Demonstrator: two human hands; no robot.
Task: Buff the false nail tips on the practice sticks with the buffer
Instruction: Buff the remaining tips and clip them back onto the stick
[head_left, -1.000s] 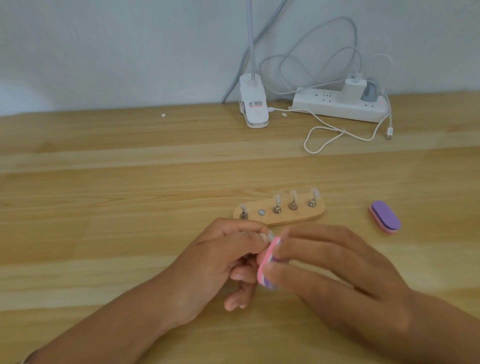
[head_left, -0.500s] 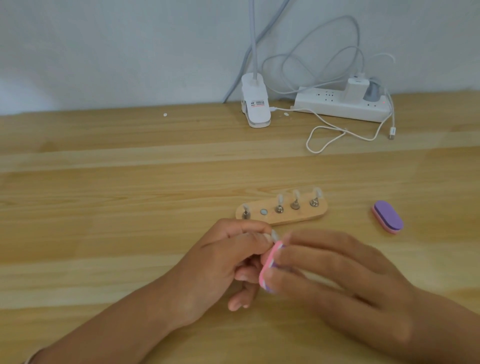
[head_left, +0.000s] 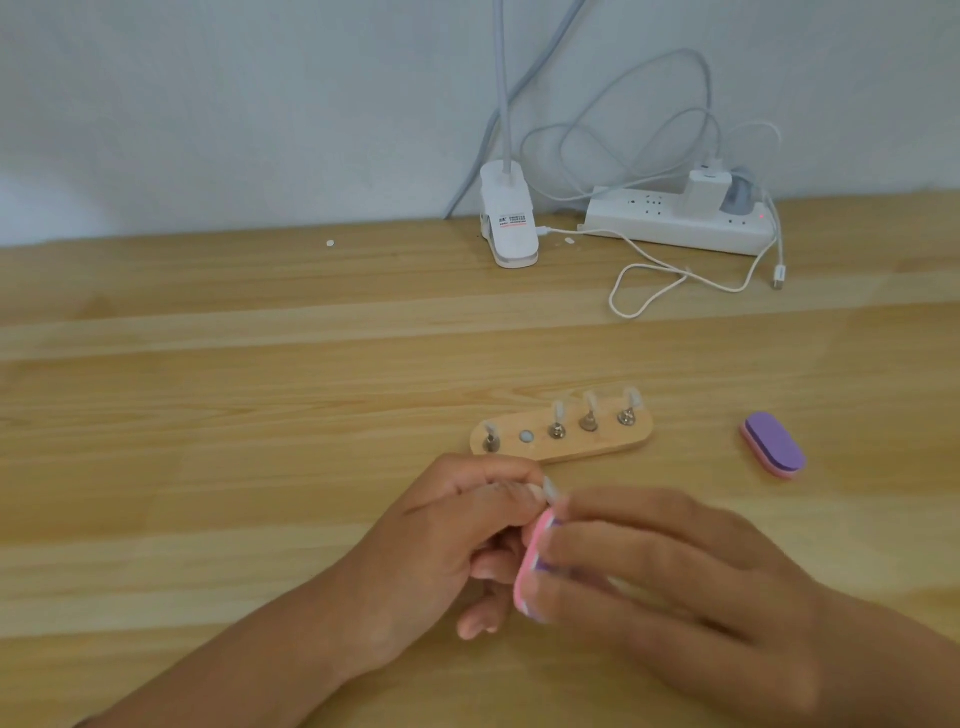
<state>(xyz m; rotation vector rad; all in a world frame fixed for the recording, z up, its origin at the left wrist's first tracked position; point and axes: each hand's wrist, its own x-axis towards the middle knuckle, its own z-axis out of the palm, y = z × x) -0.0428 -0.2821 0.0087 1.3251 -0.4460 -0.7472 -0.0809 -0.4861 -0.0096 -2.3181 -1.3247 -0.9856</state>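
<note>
left hand (head_left: 441, 540) pinching practice stick (head_left: 549, 489) in fingers, right hand (head_left: 675, 582) fingers curled round pink buffer (head_left: 529, 564)

Left hand (head_left: 431, 551), fingers (head_left: 483, 470) curled in a pinch — right hand (head_left: 675, 587) just beside it, fingers likewise bent.

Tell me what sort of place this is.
Likely a home or hobby nail-practice desk: a plain wooden table against a bare wall, a wooden stand of practice sticks, and a power strip with chargers.

Wooden holder (head_left: 613, 446) behind both hands, spare buffer (head_left: 774, 444) right (power strip (head_left: 649, 221) rearmost)
</note>
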